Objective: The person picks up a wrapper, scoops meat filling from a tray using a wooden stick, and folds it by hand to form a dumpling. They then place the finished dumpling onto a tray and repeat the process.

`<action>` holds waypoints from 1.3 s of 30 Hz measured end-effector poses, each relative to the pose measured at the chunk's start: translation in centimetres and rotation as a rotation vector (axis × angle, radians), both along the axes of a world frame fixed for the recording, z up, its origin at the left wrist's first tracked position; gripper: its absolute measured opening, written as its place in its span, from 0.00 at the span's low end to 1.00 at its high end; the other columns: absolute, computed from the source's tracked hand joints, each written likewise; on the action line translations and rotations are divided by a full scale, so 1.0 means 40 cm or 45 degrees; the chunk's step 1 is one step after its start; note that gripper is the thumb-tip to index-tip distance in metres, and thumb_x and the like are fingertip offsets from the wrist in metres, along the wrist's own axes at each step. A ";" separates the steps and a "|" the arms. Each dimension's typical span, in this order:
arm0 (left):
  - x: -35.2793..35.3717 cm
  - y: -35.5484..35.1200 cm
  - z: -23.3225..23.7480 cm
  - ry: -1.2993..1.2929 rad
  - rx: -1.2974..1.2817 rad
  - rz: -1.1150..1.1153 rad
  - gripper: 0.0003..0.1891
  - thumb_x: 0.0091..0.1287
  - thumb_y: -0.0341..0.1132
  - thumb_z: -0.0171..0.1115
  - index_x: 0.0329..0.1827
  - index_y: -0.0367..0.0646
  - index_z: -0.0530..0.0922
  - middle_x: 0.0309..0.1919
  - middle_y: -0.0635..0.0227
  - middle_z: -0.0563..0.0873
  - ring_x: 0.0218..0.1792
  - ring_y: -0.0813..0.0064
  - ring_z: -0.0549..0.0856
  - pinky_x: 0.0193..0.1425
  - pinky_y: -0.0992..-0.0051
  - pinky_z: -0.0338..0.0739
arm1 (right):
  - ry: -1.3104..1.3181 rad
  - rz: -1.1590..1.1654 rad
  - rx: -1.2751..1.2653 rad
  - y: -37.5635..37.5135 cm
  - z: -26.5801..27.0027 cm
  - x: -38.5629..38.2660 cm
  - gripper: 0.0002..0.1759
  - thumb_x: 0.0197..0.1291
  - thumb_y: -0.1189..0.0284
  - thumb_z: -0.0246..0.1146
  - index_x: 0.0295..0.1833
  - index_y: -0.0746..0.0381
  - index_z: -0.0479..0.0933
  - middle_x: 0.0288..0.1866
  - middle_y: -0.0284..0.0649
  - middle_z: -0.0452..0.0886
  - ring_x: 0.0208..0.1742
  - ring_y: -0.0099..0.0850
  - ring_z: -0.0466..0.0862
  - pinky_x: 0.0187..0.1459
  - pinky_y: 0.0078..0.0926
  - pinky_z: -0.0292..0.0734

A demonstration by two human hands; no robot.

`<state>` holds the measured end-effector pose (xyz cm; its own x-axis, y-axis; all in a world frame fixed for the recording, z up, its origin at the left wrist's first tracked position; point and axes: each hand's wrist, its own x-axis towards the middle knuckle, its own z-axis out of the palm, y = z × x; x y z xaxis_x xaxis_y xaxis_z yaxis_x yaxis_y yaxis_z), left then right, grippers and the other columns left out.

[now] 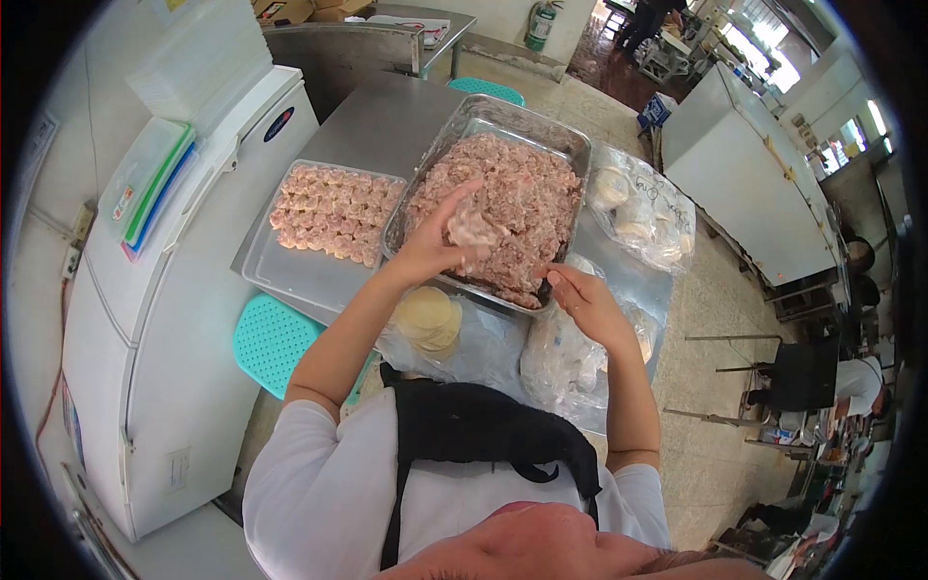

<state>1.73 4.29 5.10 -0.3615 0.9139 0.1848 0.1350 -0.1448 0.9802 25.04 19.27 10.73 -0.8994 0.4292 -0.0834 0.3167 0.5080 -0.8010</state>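
Note:
A deep metal tray [583, 155] holds a large mass of ground meat [522, 184]. Over its left part, my left hand [435, 242] cups a wrapper with meat [474, 228], fingers curved round it. My right hand [584, 302] is at the tray's near right corner, fingers pinched at the meat's edge; what they hold is too small to name. Rows of filled dumplings [333, 213] stand on a clear plastic tray [280, 273] to the left. Round flat wrappers [428, 319] lie stacked on plastic just below my left hand.
Plastic bags with pale contents [642, 213] lie right of the metal tray, and another crumpled bag [565, 362] is nearer me. Turquoise stools [275, 340] show beside the metal table [372, 121]. A white freezer [193, 319] stands left. Two other people are farther off at right.

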 end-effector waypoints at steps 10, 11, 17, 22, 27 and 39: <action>0.002 0.031 -0.001 0.400 -0.115 -0.383 0.17 0.54 0.35 0.76 0.44 0.40 0.81 0.40 0.67 0.86 0.46 0.74 0.83 0.54 0.73 0.74 | 0.089 0.295 -0.010 0.042 -0.091 0.021 0.19 0.70 0.64 0.60 0.58 0.66 0.78 0.30 0.39 0.79 0.28 0.24 0.75 0.33 0.24 0.73; -0.002 0.036 -0.023 0.526 -0.077 -0.372 0.18 0.55 0.37 0.76 0.45 0.40 0.81 0.40 0.65 0.86 0.46 0.74 0.83 0.54 0.73 0.75 | 0.048 0.338 -0.048 0.056 -0.109 0.013 0.19 0.69 0.64 0.61 0.59 0.66 0.78 0.32 0.41 0.81 0.29 0.24 0.75 0.34 0.23 0.73; -0.011 0.059 -0.088 0.499 -0.482 -0.058 0.21 0.55 0.38 0.73 0.51 0.39 0.81 0.44 0.59 0.86 0.46 0.70 0.85 0.52 0.71 0.77 | 0.124 0.071 0.863 0.071 -0.125 -0.006 0.14 0.64 0.66 0.63 0.53 0.59 0.81 0.34 0.42 0.82 0.38 0.43 0.84 0.37 0.37 0.79; -0.028 0.046 -0.171 0.469 -0.536 0.041 0.25 0.59 0.40 0.71 0.59 0.41 0.78 0.47 0.55 0.86 0.43 0.68 0.86 0.50 0.69 0.78 | 0.219 0.067 0.856 0.050 -0.265 -0.017 0.13 0.65 0.66 0.61 0.53 0.54 0.79 0.31 0.42 0.79 0.34 0.44 0.82 0.33 0.40 0.77; 0.039 -0.002 -0.010 0.038 -0.559 0.049 0.28 0.60 0.37 0.71 0.63 0.41 0.72 0.40 0.63 0.82 0.29 0.76 0.83 0.33 0.74 0.79 | -0.186 -0.024 0.835 0.116 -0.177 0.028 0.13 0.68 0.62 0.56 0.51 0.55 0.81 0.34 0.44 0.82 0.37 0.45 0.84 0.36 0.42 0.78; 0.024 0.013 -0.053 0.710 -0.377 0.082 0.24 0.55 0.40 0.72 0.53 0.39 0.80 0.42 0.55 0.86 0.47 0.64 0.85 0.54 0.67 0.77 | 0.270 0.264 0.466 0.076 -0.176 0.028 0.17 0.68 0.64 0.61 0.57 0.60 0.79 0.41 0.46 0.85 0.35 0.39 0.84 0.39 0.33 0.78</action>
